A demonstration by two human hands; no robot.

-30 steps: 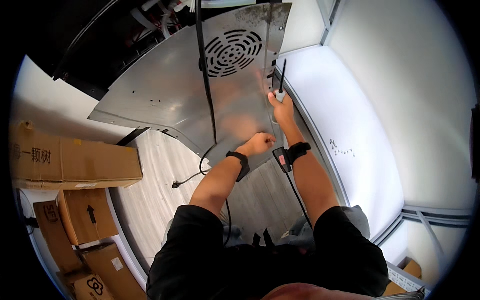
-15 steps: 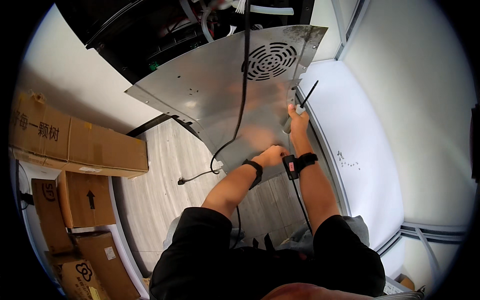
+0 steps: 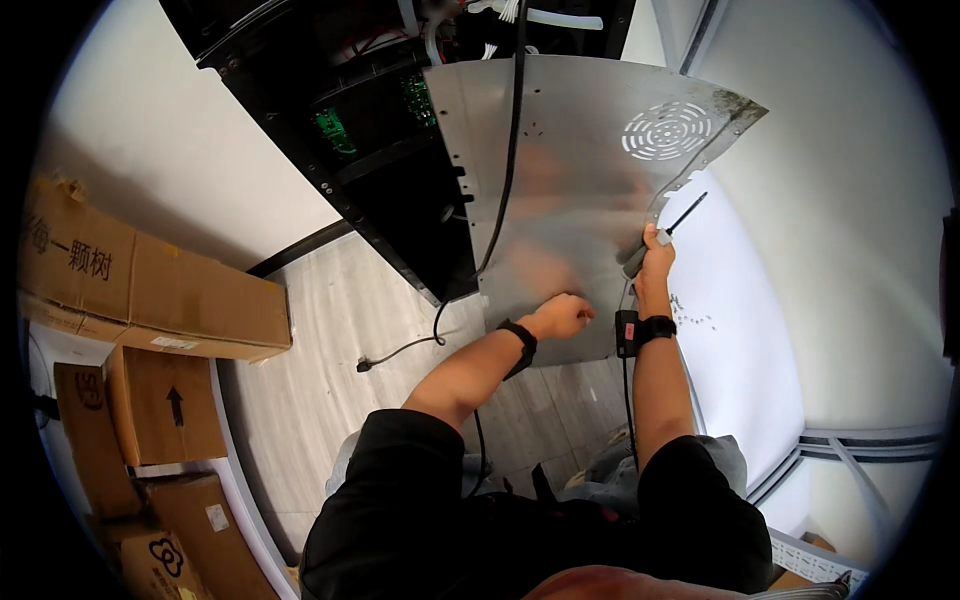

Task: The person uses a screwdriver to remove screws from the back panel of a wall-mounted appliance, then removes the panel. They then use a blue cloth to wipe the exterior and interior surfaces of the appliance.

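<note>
A bare sheet-metal panel [image 3: 570, 220] with a round slotted vent stands before me, shifted to the right of the open black cabinet [image 3: 385, 215]. At the panel's right edge, my right hand [image 3: 656, 268] is closed around a grey-handled screwdriver [image 3: 684, 216], whose dark shaft points up and right. That hand is also against the panel's edge. My left hand [image 3: 562, 316] is closed in front of the panel's lower part, its fingers curled in; what they may hold is hidden. A black power cord [image 3: 515, 130] hangs down across the panel.
Green circuit boards [image 3: 335, 130] and tubing [image 3: 565, 20] show inside the cabinet. The cord's plug [image 3: 364, 365] lies on the wood-look floor [image 3: 320, 310]. Cardboard boxes [image 3: 200, 290] are stacked at the left. Small dark screws [image 3: 695, 315] lie on a white surface [image 3: 745, 350] at the right.
The panel has swung to the right with my right hand, uncovering the cabinet's left side and circuit boards. My left hand has moved slightly right and now sits apart from my right wrist.
</note>
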